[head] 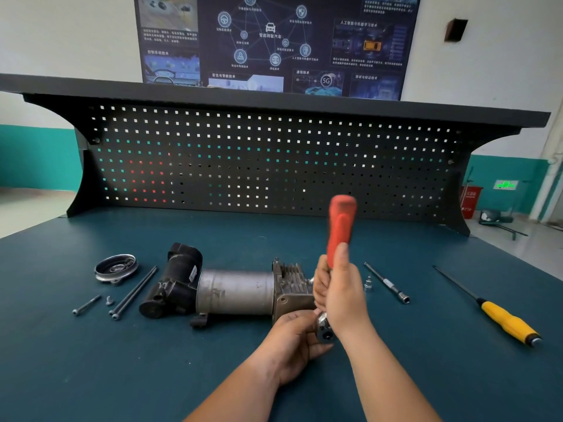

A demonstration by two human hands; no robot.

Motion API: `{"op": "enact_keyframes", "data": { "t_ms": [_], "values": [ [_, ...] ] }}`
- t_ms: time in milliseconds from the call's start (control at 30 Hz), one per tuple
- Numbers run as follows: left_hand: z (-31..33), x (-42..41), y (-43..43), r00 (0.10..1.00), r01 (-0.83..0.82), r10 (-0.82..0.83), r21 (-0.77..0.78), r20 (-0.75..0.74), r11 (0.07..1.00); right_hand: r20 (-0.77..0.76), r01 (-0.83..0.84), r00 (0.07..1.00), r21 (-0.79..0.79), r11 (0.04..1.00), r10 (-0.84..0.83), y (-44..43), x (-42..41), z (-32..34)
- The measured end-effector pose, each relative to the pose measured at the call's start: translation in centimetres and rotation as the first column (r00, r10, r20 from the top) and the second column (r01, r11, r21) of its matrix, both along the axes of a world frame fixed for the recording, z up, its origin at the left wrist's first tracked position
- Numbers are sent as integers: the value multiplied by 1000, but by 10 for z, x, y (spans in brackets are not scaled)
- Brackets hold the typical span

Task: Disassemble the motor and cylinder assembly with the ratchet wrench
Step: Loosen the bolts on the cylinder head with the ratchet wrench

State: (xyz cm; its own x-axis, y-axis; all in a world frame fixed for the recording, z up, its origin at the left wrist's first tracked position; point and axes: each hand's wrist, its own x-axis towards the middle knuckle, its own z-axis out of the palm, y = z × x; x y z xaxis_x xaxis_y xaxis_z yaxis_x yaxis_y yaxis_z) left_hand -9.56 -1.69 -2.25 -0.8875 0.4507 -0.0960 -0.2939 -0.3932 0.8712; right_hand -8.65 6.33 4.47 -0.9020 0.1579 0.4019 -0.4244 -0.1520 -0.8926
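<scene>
While right hand (341,287) grips ratchet wrench (339,226), motor assembly (234,292) lies just left.

— Where are the arms?
— Both bare forearms reach in from the near edge of the desk (91,360), close together.
— And the grip?
— The right hand (338,287) is fisted round the wrench (341,226) handle, thumb pointing up. The left hand (289,345), lower, curls its fingers at the wrench's head

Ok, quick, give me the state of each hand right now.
Left hand: closed, fingers pinching the metal head of the wrench.
Right hand: closed, gripping the wrench's red handle.
</scene>
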Motion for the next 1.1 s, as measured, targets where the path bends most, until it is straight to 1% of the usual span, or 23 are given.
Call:
{"op": "enact_keyframes", "data": {
  "t_ms": [67,100,167,233,333,400,467,533,633,700,767,833,900,967,1033,1100],
  "values": [
    [-1,0,-1,1000,11,-11,4,-15,1000,-13,-4,1000,178,984,7,-7,-1,-1],
    [0,0,-2,1000,10,-10,5,-16,1000,-19,-12,1000,219,976,17,-9,0,-1],
    [0,0,-2,1000,5,-5,-5,-25,1000,-24,-31,999,226,974,37,-10,0,-2],
    [0,0,-2,999,-2,1,-23,-35,1000,0,-36,999,136,990,36,-6,1,0],
    [1,0,1,1000,-25,25,-33,-14,999,37,-41,998,-92,995,45,5,1,-1],
    [2,1,2,999,-46,46,-47,-5,998,38,-22,999,-252,967,33,12,1,-2],
    [3,1,2,999,-52,52,-58,-3,997,53,7,998,-423,906,17,19,1,-4],
    [5,3,2,999,-41,41,-64,0,997,95,71,995,-556,828,-21,26,0,-10],
    [5,4,2,1000,-16,16,-65,2,998,181,174,982,-715,678,-60,34,0,-22],
    [6,4,1,1000,-2,2,-65,-1,998,229,222,972,-807,547,-57,37,0,-31],
    [5,4,1,1000,3,-3,-68,-4,998,268,263,962,-867,422,-49,39,-1,-38],
    [4,4,1,1000,5,-6,-73,-8,997,291,287,956,-892,349,-43,40,-3,-43],
    [3,4,2,1000,9,-10,-78,-12,997,299,297,953,-895,334,-48,40,-4,-46],
    [3,5,2,1000,15,-16,-81,-12,997,298,300,953,-886,355,-60,40,-4,-46],
    [3,4,2,1000,18,-19,-80,-9,997,293,299,953,-866,401,-78,38,-4,-43],
    [3,3,1,1000,19,-19,-73,0,997,284,296,954,-834,466,-99,34,-3,-39]
  ]
}}
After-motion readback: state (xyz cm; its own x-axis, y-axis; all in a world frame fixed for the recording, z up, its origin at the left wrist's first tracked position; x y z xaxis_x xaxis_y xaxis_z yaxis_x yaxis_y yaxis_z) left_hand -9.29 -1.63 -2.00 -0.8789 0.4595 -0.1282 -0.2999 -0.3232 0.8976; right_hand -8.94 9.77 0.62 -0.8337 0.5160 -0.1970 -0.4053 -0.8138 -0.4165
